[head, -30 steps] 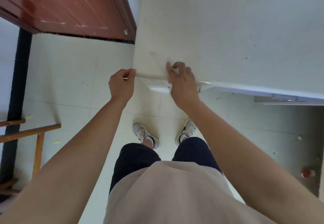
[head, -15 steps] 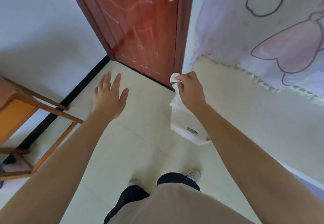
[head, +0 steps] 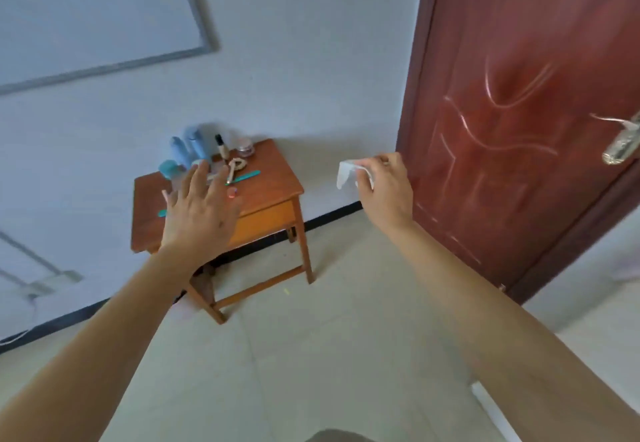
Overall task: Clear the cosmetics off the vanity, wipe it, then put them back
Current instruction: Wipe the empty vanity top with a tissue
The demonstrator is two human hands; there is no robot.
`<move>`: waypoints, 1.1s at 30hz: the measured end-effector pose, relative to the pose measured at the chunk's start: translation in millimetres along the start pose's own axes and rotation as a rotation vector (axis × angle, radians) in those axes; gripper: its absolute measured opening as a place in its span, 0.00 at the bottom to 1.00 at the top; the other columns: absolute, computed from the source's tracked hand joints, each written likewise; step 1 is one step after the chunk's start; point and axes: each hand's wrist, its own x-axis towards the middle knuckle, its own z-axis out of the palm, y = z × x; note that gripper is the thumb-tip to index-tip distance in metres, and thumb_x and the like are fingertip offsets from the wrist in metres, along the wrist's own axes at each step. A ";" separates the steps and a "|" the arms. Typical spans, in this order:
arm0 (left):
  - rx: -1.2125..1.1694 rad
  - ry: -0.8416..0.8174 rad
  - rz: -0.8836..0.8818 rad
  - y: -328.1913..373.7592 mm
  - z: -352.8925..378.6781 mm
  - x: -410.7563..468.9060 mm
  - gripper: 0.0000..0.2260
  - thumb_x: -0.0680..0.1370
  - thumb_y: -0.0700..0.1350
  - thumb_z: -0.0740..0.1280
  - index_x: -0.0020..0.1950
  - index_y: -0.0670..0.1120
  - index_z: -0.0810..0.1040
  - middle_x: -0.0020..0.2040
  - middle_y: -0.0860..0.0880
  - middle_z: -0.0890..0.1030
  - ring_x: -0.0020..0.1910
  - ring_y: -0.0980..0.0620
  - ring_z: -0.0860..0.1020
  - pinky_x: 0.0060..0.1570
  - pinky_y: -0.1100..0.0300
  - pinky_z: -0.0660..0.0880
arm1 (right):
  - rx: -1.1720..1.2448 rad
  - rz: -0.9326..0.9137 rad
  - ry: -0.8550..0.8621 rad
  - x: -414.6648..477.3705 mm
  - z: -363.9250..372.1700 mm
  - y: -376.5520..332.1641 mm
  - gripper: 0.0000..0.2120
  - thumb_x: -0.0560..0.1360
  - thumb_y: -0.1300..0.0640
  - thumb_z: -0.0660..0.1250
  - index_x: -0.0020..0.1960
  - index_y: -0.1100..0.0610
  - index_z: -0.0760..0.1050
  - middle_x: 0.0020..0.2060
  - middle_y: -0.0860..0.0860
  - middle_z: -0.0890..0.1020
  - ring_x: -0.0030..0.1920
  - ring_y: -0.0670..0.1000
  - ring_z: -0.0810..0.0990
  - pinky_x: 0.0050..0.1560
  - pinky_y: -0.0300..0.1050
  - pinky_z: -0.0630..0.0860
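Observation:
A small wooden table [head: 273, 182] stands against the white wall at centre left, some way ahead of me. On its far half sit several cosmetics: pale blue bottles [head: 187, 149], a teal jar [head: 168, 169], a slim foundation bottle [head: 221, 146], a pink-lidded jar [head: 246, 148], a teal stick [head: 247, 176] and a small red item [head: 232, 193]. My left hand [head: 199, 213] is raised with fingers spread, holding nothing, and hides part of the tabletop. My right hand [head: 384, 189] pinches a crumpled white wipe [head: 346, 173] in the air right of the table.
A closed red-brown door [head: 512, 112] with a metal handle [head: 621, 145] fills the right side. Pale floor tiles [head: 311, 355] stretch between me and the table. A black skirting strip [head: 332, 215] runs along the wall. A grey-framed panel [head: 104, 16] hangs at upper left.
My view has swung left from the white vanity and the door to the wooden table. My left hand let go of the wipe and opened; my right hand lifted it away.

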 end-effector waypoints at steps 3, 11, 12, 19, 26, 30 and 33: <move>0.014 0.014 -0.163 -86.9 -17.7 -13.8 0.26 0.80 0.53 0.59 0.77 0.49 0.58 0.78 0.42 0.56 0.77 0.41 0.52 0.72 0.39 0.57 | 0.067 -0.090 -0.077 7.3 66.2 -71.1 0.10 0.79 0.53 0.64 0.58 0.51 0.79 0.55 0.52 0.73 0.55 0.51 0.75 0.47 0.40 0.73; 0.076 -0.066 -0.407 -230.3 1.2 -23.9 0.29 0.81 0.59 0.53 0.79 0.49 0.54 0.79 0.43 0.53 0.78 0.43 0.51 0.73 0.43 0.56 | 0.287 -0.167 -0.280 28.3 223.1 -195.4 0.12 0.81 0.51 0.62 0.60 0.53 0.78 0.55 0.48 0.75 0.52 0.44 0.74 0.46 0.27 0.67; 0.085 -0.087 -0.413 -245.6 7.8 -19.9 0.29 0.81 0.59 0.52 0.79 0.49 0.53 0.79 0.44 0.53 0.78 0.44 0.51 0.73 0.43 0.56 | 0.308 -0.162 -0.304 31.6 243.1 -205.6 0.12 0.81 0.51 0.61 0.61 0.53 0.77 0.55 0.49 0.75 0.52 0.44 0.75 0.46 0.29 0.69; 0.194 -0.222 -0.393 -366.3 53.4 75.9 0.30 0.81 0.61 0.50 0.79 0.50 0.49 0.80 0.45 0.50 0.78 0.45 0.50 0.74 0.45 0.54 | 0.379 -0.102 -0.392 90.5 393.2 -260.9 0.13 0.82 0.49 0.60 0.62 0.52 0.77 0.56 0.47 0.82 0.55 0.47 0.79 0.46 0.34 0.71; 0.248 -0.255 -0.327 -468.6 51.3 194.3 0.29 0.82 0.59 0.52 0.79 0.49 0.50 0.80 0.45 0.49 0.78 0.44 0.51 0.73 0.45 0.54 | 0.436 0.046 -0.499 181.9 496.7 -327.3 0.15 0.82 0.47 0.59 0.63 0.52 0.76 0.56 0.49 0.82 0.49 0.44 0.77 0.39 0.30 0.70; 0.224 -0.232 -0.335 -518.7 58.1 225.4 0.29 0.81 0.58 0.54 0.79 0.48 0.52 0.80 0.44 0.51 0.78 0.44 0.52 0.73 0.45 0.55 | 0.469 0.061 -0.564 209.4 552.4 -358.4 0.14 0.82 0.49 0.59 0.62 0.53 0.77 0.55 0.48 0.83 0.47 0.41 0.78 0.40 0.26 0.69; 0.234 -0.284 -0.319 -558.7 77.0 241.6 0.29 0.81 0.59 0.53 0.79 0.49 0.51 0.80 0.44 0.50 0.78 0.44 0.50 0.74 0.44 0.53 | 0.459 0.040 -0.586 219.1 587.8 -378.9 0.14 0.82 0.50 0.59 0.61 0.53 0.78 0.55 0.47 0.83 0.48 0.43 0.80 0.46 0.31 0.75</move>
